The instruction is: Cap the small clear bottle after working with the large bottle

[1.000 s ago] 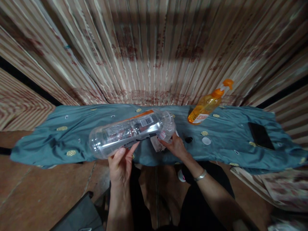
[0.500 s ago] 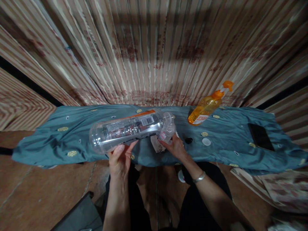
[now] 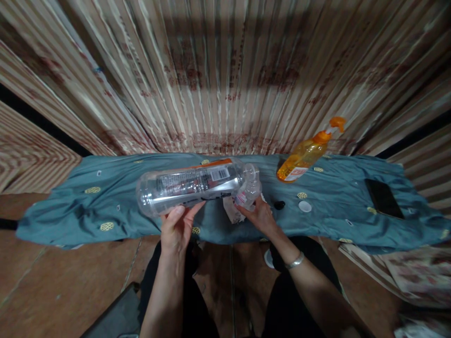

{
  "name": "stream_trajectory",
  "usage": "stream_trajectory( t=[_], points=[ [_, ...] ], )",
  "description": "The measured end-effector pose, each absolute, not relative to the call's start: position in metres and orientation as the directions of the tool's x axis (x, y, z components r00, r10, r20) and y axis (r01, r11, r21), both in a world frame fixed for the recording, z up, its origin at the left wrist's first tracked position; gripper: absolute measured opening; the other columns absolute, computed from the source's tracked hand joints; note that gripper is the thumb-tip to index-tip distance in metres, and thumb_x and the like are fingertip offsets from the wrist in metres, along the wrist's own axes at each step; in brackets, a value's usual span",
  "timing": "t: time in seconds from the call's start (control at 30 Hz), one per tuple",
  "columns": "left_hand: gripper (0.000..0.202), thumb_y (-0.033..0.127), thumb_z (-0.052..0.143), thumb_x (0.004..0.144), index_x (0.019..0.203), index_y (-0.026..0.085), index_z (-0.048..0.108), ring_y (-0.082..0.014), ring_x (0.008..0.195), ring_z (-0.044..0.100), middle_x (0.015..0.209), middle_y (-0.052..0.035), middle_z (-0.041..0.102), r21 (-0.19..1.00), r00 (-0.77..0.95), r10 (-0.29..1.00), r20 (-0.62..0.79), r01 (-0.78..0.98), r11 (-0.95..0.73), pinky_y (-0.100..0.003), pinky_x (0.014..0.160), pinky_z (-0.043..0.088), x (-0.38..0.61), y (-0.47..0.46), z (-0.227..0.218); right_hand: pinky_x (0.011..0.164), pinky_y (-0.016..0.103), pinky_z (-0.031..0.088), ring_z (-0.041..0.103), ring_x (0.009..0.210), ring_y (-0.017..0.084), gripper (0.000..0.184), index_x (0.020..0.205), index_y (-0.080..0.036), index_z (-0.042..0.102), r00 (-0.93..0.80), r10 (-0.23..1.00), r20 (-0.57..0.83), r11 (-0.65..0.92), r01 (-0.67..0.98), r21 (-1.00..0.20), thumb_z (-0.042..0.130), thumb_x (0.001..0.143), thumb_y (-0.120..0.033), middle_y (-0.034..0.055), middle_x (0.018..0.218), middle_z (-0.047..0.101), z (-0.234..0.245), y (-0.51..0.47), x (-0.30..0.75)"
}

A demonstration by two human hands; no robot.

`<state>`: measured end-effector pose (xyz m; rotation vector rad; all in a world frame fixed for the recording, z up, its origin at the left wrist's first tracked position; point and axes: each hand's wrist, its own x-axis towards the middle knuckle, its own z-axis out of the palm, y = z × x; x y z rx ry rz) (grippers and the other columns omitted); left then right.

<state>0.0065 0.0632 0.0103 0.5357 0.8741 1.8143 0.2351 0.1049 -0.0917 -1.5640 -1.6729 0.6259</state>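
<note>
Holding glossy cylindrical plastic bottle (image 3: 186, 188): left fingers (image 3: 193, 212) | gripping small rounded clear bottle (image 3: 250, 193): right fingers (image 3: 252, 215)

Illumination is dim, with specular glare on the large bottle (image 3: 190, 188), a shadow band across the curtain (image 3: 218, 84) above it, and slight softness throughout.

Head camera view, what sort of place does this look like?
Possibly a small screened-off indoor work booth: striped fabric rises behind and on both sides of a teal cloth-covered table, with a brown tiled floor below.
</note>
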Motion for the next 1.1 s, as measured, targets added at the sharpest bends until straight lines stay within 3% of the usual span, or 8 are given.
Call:
stream_trajectory(
  t=[0.5, 0.7, 1.1],
  points=[
    [0.038, 0.031, 0.093, 0.047, 0.078, 0.025, 0.072, -0.0221, 0.086, 0.071, 0.079, 0.0023, 0.074, 0.731, -0.384, 0.922, -0.046, -0.642, -0.231, -0.050, 0.088, 0.062, 0.011, 0.063, 0.005, 0.079, 0.045, 0.060, 0.075, 0.093, 0.032, 0.053, 0.115, -0.018, 0.059, 0.088, 0.980, 0.177, 0.090, 0.598, -0.796, 0.074, 0.074, -0.049, 0.0129, 0.102, 0.076, -0.091, 0.101, 0.233],
    [0.046, 0.033, 0.093, 0.050, 0.089, 0.026, 0.071, -0.0259, 0.092, 0.072, 0.084, 0.0001, 0.075, 0.756, -0.342, 0.939, -0.029, -0.622, -0.203, -0.054, 0.092, 0.059, 0.006, 0.067, 0.009, 0.080, 0.045, 0.060, 0.075, 0.094, 0.032, 0.056, 0.120, -0.019, 0.058, 0.063, 0.980, 0.187, 0.120, 0.567, -0.815, 0.074, 0.075, -0.047, 0.0119, 0.103, 0.077, -0.089, 0.100, 0.233],
    [0.055, 0.032, 0.094, 0.045, 0.095, 0.027, 0.071, -0.0257, 0.087, 0.073, 0.086, -0.0002, 0.076, 0.750, -0.333, 0.942, -0.047, -0.634, -0.187, -0.045, 0.075, 0.065, 0.003, 0.082, 0.010, 0.079, 0.044, 0.060, 0.075, 0.094, 0.031, 0.054, 0.116, -0.017, 0.058, 0.066, 0.981, 0.180, 0.111, 0.571, -0.813, 0.076, 0.073, -0.045, 0.0129, 0.103, 0.077, -0.092, 0.102, 0.235]
  ],
)
